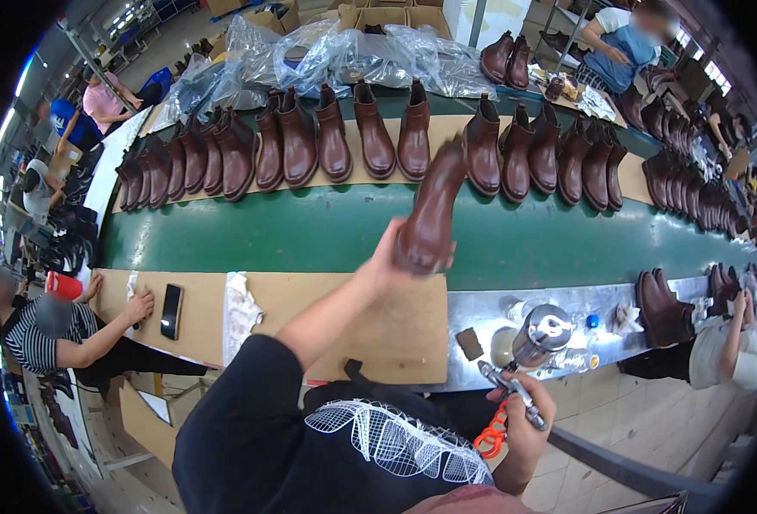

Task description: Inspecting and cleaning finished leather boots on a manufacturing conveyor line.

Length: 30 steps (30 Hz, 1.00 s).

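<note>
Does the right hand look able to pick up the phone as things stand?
Probably not: the right hand is wrapped around a spray gun, and the phone lies far to the left, on the other side of the outstretched left forearm.

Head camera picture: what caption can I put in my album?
Left hand holding up a brown boot, right hand gripping a silver tool with orange coiled hose, facing a row of boots.

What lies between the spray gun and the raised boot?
In the head view, a dark brown pad, then cardboard and green tabletop, appear between the spray gun and the raised boot.
</note>
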Available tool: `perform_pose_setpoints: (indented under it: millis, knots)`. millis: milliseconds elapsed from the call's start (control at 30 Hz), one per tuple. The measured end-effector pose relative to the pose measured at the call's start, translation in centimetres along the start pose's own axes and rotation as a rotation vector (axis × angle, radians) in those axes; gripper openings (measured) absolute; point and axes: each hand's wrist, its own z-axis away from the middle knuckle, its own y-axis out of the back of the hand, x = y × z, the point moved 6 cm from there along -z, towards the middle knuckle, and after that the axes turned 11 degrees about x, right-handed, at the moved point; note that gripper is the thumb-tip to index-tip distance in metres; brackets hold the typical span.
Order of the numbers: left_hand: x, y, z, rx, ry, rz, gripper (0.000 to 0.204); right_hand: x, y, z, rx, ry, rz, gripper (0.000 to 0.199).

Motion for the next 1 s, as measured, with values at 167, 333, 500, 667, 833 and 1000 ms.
perform_pose_setpoints:
  millis: [167, 333, 500, 667, 833, 1000]
  knots:
    - [7.9, 0.6, -16.9, 0.166, -0.123, -0.135, 0.087, 0.5, -0.9, -2.2, 0.069, -0.008, -0.008, 0.027]
    - [9.4, 5.2, -20.7, 0.459, -0.264, -0.068, 0.104, 2.2, -2.1, -4.0, -0.016, -0.051, 0.032, 0.026]
    - [11.8, 9.6, -20.7, 0.715, -0.410, -0.414, 0.087, 2.5, -2.7, -4.7, -0.059, -0.042, 0.030, 0.026]
    - [16.5, 10.2, -20.5, 0.808, -0.630, -0.300, 0.072, 2.3, -2.7, -4.8, -0.093, -0.104, 0.070, 0.029]
    - [16.9, 7.2, -20.4, 0.778, -0.527, -0.228, 0.073, 3.2, -2.5, -4.5, -0.001, -0.146, 0.021, 0.031]
    - [18.9, 6.2, -19.2, 0.649, -0.552, -0.347, 0.047, 2.1, -3.1, -4.2, -0.065, -0.077, 0.088, 0.037]
